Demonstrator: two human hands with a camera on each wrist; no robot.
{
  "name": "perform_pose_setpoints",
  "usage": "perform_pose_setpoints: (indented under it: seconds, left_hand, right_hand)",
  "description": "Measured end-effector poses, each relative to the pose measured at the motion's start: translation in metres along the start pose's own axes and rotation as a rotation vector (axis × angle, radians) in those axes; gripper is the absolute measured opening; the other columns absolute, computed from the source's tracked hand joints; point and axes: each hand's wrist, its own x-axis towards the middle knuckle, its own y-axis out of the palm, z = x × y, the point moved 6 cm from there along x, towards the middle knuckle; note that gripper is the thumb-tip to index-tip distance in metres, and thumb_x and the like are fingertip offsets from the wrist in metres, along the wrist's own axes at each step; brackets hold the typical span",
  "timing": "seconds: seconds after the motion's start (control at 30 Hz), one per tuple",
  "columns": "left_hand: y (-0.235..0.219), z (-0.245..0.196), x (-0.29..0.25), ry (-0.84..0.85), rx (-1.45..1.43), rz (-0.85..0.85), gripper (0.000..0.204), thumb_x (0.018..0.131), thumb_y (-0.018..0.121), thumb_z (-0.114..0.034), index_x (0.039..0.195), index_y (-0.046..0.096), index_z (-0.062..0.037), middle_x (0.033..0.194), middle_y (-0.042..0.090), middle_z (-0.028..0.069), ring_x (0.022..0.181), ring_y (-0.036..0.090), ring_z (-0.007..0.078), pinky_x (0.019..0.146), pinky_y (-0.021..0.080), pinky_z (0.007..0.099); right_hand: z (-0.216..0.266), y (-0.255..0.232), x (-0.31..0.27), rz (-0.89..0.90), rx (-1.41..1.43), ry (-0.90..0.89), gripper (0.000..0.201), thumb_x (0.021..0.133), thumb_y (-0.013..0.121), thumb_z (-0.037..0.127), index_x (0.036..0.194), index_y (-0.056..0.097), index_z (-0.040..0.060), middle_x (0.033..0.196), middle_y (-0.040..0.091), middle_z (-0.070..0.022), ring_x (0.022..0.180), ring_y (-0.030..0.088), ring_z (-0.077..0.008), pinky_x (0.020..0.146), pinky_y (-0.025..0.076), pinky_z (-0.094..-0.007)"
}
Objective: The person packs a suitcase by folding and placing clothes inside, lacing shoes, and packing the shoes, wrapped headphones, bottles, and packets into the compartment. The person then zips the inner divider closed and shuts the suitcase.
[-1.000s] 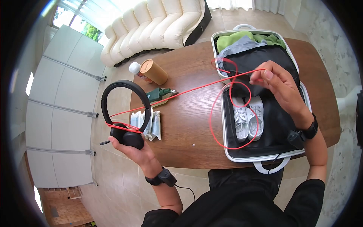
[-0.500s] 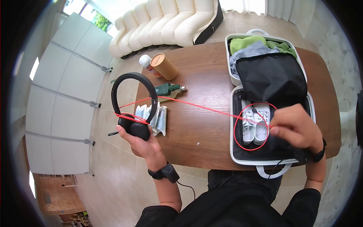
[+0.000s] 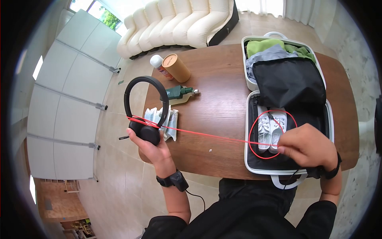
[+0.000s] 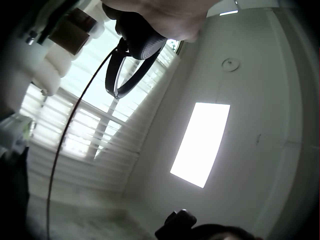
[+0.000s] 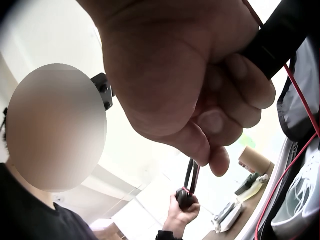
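Note:
Black over-ear headphones [image 3: 146, 131] stand upright in my left hand [image 3: 156, 152], which grips them by the ear cups. Red cable [image 3: 207, 135] is wound round the band just above the cups and runs taut across to my right hand [image 3: 308, 145], whose thumb and fingers pinch it. From there a loose loop hangs over the white shoes [image 3: 263, 129] in the open suitcase [image 3: 247, 159]. In the left wrist view the headphones [image 4: 135, 37] hang beside the palm. The right wrist view shows the right hand [image 5: 185, 85] with its fingers curled.
On the wooden table [image 3: 199, 159] are a cardboard tube [image 3: 178, 68], a white-capped can [image 3: 160, 65], a green-topped bottle [image 3: 179, 94] and plastic packets [image 3: 172, 125]. Clothes [image 3: 270, 51] fill the suitcase's far half, partly under a black flap [image 3: 290, 81].
My right hand has come down and toward me from above the flap, drawing the cable straighter and lower. The left hand still holds the headphones, a little further right in view.

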Motion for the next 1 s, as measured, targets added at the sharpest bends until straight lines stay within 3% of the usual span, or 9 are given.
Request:
perform_pose_setpoints:
  seconds: [0.2, 0.33, 0.53, 0.7, 0.73, 0.8, 0.9, 0.93, 1.0]
  left_hand:
    - [0.002, 0.003, -0.002, -0.015, -0.016, 0.095, 0.053, 0.1, 0.056, -0.067, 0.118, 0.062, -0.0168, 0.095, 0.066, -0.0005, 0.077, 0.066, 0.0099, 0.052, 0.054, 0.0236]
    - [0.008, 0.002, -0.003, -0.031, -0.038, 0.063, 0.054, 0.1, 0.056, -0.066, 0.119, 0.062, -0.0166, 0.096, 0.067, -0.0002, 0.078, 0.067, 0.0102, 0.053, 0.055, 0.0236]
    - [0.009, 0.001, -0.005, 0.001, -0.041, 0.072, 0.056, 0.1, 0.056, -0.067, 0.121, 0.062, -0.0155, 0.103, 0.069, 0.001, 0.081, 0.068, 0.0108, 0.052, 0.055, 0.0228]
    - [0.011, 0.008, -0.003, 0.034, 0.016, 0.092, 0.062, 0.1, 0.056, -0.067, 0.129, 0.061, -0.0129, 0.114, 0.069, 0.0047, 0.1, 0.068, 0.0142, 0.076, 0.059, 0.0313]
    - [0.011, 0.012, -0.003, 0.034, 0.017, 0.093, 0.062, 0.1, 0.056, -0.067, 0.129, 0.061, -0.0129, 0.114, 0.069, 0.0047, 0.1, 0.068, 0.0142, 0.076, 0.059, 0.0313]
    - [0.013, 0.012, -0.003, 0.128, 0.112, 0.11, 0.068, 0.107, 0.048, -0.06, 0.132, 0.06, 0.0022, 0.123, 0.068, 0.0145, 0.111, 0.068, 0.0232, 0.093, 0.056, 0.0337]
    - [0.023, 0.01, -0.01, 0.229, 0.226, 0.207, 0.066, 0.108, 0.049, -0.056, 0.128, 0.061, 0.0056, 0.122, 0.068, 0.0151, 0.107, 0.07, 0.0227, 0.095, 0.057, 0.035]
    - [0.027, 0.009, -0.013, 0.239, 0.244, 0.261, 0.06, 0.108, 0.052, -0.053, 0.122, 0.064, 0.0037, 0.116, 0.069, 0.0118, 0.101, 0.07, 0.0198, 0.088, 0.059, 0.0319]
    - [0.027, 0.011, -0.014, 0.258, 0.298, 0.257, 0.06, 0.108, 0.053, -0.052, 0.122, 0.063, 0.0047, 0.116, 0.07, 0.0144, 0.103, 0.07, 0.0209, 0.09, 0.058, 0.033]
  right_hand:
    - [-0.018, -0.009, -0.001, -0.097, -0.081, 0.061, 0.012, 0.092, 0.068, 0.011, 0.086, 0.067, 0.0015, 0.071, 0.06, -0.0175, 0.066, 0.061, -0.0394, 0.061, 0.047, -0.0446]
    - [-0.024, -0.017, -0.005, -0.145, -0.062, 0.139, 0.013, 0.092, 0.068, 0.012, 0.084, 0.066, 0.0016, 0.07, 0.06, -0.0177, 0.066, 0.061, -0.0395, 0.061, 0.046, -0.0444]
    - [-0.02, -0.001, -0.006, -0.003, -0.03, 0.079, 0.014, 0.092, 0.069, 0.015, 0.084, 0.067, 0.003, 0.07, 0.061, -0.0166, 0.066, 0.061, -0.0392, 0.061, 0.047, -0.0443]
    - [-0.002, 0.01, -0.01, 0.137, -0.035, 0.009, 0.013, 0.092, 0.069, 0.017, 0.086, 0.068, 0.0058, 0.07, 0.062, -0.0144, 0.067, 0.063, -0.0379, 0.061, 0.048, -0.0444]
    - [0.003, 0.012, -0.012, 0.172, -0.002, -0.018, 0.013, 0.092, 0.069, 0.017, 0.085, 0.068, 0.0063, 0.07, 0.062, -0.0132, 0.067, 0.063, -0.0367, 0.061, 0.049, -0.0437]
    - [0.016, 0.01, -0.014, 0.196, 0.023, -0.11, 0.014, 0.093, 0.07, 0.019, 0.085, 0.068, 0.0084, 0.07, 0.064, -0.0082, 0.065, 0.065, -0.0323, 0.058, 0.05, -0.0407]
    - [0.031, 0.002, -0.017, 0.21, -0.006, -0.144, 0.013, 0.093, 0.071, 0.02, 0.085, 0.068, 0.01, 0.07, 0.062, -0.0045, 0.062, 0.063, -0.0297, 0.055, 0.049, -0.039]
    - [0.033, 0.0, -0.017, 0.211, -0.007, -0.143, 0.013, 0.093, 0.071, 0.02, 0.085, 0.068, 0.01, 0.07, 0.062, -0.0045, 0.062, 0.063, -0.0297, 0.055, 0.049, -0.039]
    - [0.042, -0.002, -0.017, 0.203, -0.065, -0.216, 0.013, 0.093, 0.072, 0.021, 0.086, 0.068, 0.0112, 0.068, 0.058, -0.0023, 0.058, 0.061, -0.027, 0.051, 0.046, -0.0376]
